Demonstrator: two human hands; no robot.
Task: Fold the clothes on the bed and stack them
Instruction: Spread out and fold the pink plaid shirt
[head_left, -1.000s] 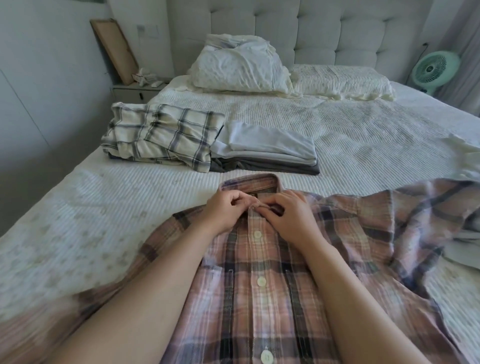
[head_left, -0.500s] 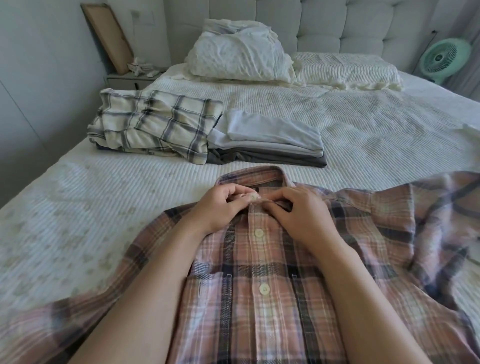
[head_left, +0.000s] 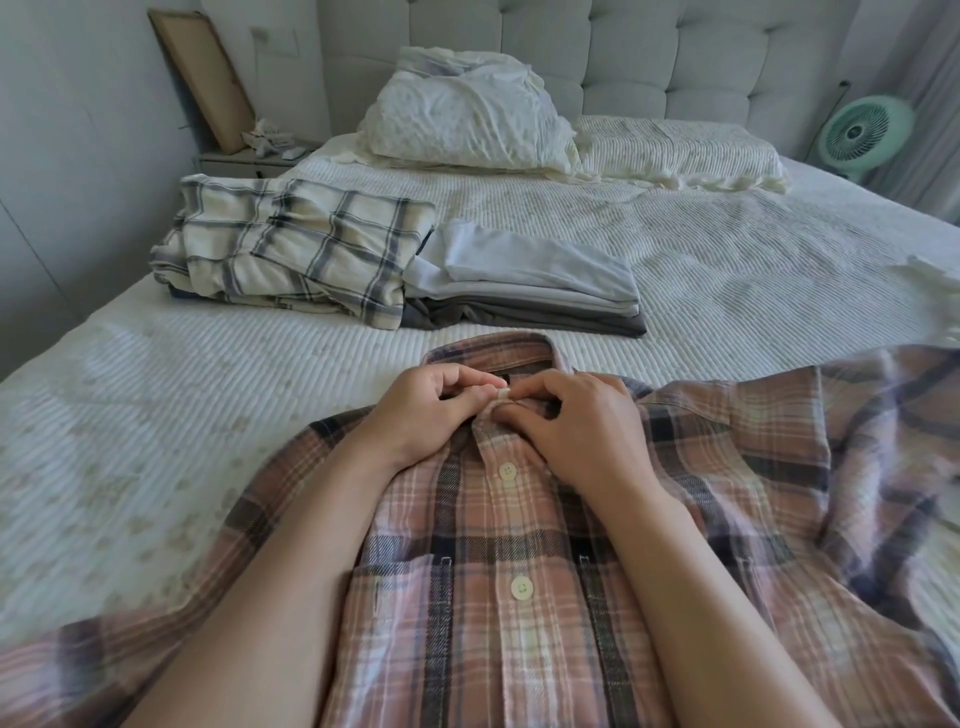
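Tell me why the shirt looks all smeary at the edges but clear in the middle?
In the head view, the pink plaid shirt is sharp around its buttons and where the left hand and right hand pinch the collar; toward the bottom left corner and right edge it blurs and stretches, likely wide-angle lens distortion plus motion; soft daylight, no glare.

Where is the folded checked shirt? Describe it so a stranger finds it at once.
Start at the bed and go to its left edge, short of the pillows. The checked shirt tops the left pile, touching the plain grey pile. Its cream cloth with dark lines sets it apart.
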